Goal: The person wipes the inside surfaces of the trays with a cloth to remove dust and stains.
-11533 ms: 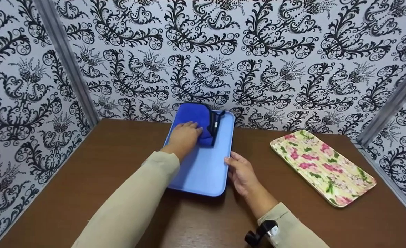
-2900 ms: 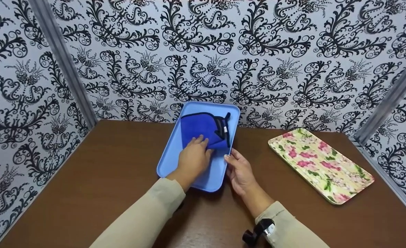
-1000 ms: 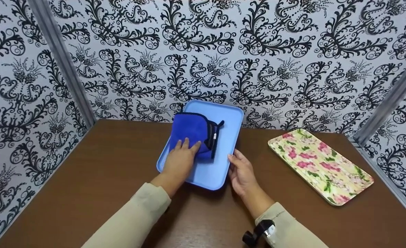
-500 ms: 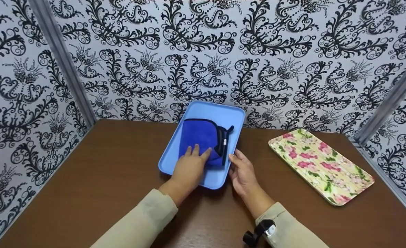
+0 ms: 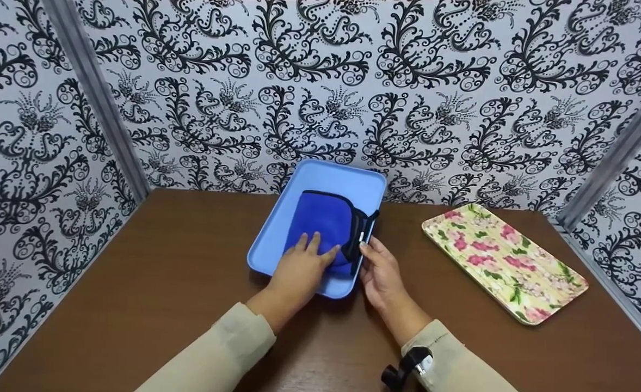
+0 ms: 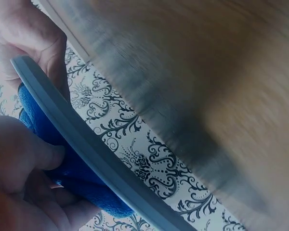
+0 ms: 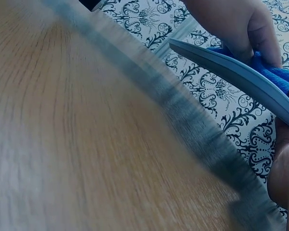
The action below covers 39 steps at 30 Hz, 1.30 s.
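The left grip [image 5: 299, 275], fingers spread and unclenched, rests on the blue cloth [image 5: 323, 212] beneath it in the blue tray [image 5: 331, 177]. The right grip [image 5: 381, 274] grasps that tray's edge; right of it, a floral tray [image 5: 505, 261] lies on the tabletop [image 5: 162, 283].

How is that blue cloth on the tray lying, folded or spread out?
Folded: in the head view, the blue cloth shows several black edges stacked at its right side.
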Tool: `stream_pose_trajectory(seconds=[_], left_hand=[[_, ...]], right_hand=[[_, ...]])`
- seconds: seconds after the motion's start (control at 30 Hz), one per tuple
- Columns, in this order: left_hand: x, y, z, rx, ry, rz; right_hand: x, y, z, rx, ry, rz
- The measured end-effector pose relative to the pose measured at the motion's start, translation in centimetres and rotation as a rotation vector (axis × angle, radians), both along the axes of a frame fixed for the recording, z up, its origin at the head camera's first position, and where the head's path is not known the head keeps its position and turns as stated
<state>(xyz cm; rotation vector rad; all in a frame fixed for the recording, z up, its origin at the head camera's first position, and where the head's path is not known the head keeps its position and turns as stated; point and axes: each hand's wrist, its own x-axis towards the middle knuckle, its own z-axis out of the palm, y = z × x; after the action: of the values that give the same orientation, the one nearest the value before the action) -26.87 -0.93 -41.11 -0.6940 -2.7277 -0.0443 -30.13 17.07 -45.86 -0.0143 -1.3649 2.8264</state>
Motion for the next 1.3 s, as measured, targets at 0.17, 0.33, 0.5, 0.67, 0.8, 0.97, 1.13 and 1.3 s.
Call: stream_pose_trajectory(seconds=[0.17,0.33,0.5,0.67,0.8,0.97,1.13,1.3], left_hand=[[-0.2,-1.0,-0.2,-0.023,0.040,-0.031],[-0.7,-2.1,-0.5,-0.009,0.055,-0.043],[-1.3,-2.8,-0.5,-0.010,0.051,-0.030],[-1.7,-3.4,-0.6,0.003,0.026,0.003],[-2.0,-4.0,-0.8,0.034,0.007,0.036],[-2.2,-4.7,-0.9,0.073,-0.020,0.072],[-2.1,-4.8,-0.6,0.136,-0.041,0.090],[-2.0,-4.4,-0.7,0.200,-0.046,0.084]], right_hand=[[0.0,-0.1,0.1,0.005,0.007,-0.002],[-0.1,0.0,-0.1,-0.010,0.020,0.004],[-0.1,0.2,-0.3,-0.014,0.030,0.003],[-0.1,0.3,-0.4,-0.018,0.045,0.009],[0.0,0.3,-0.4,-0.011,0.042,0.017],[0.1,0.0,-0.4,-0.002,0.027,-0.001],[0.1,0.0,-0.2,0.008,0.031,0.001],[0.0,0.2,-0.2,0.018,0.045,-0.001]])
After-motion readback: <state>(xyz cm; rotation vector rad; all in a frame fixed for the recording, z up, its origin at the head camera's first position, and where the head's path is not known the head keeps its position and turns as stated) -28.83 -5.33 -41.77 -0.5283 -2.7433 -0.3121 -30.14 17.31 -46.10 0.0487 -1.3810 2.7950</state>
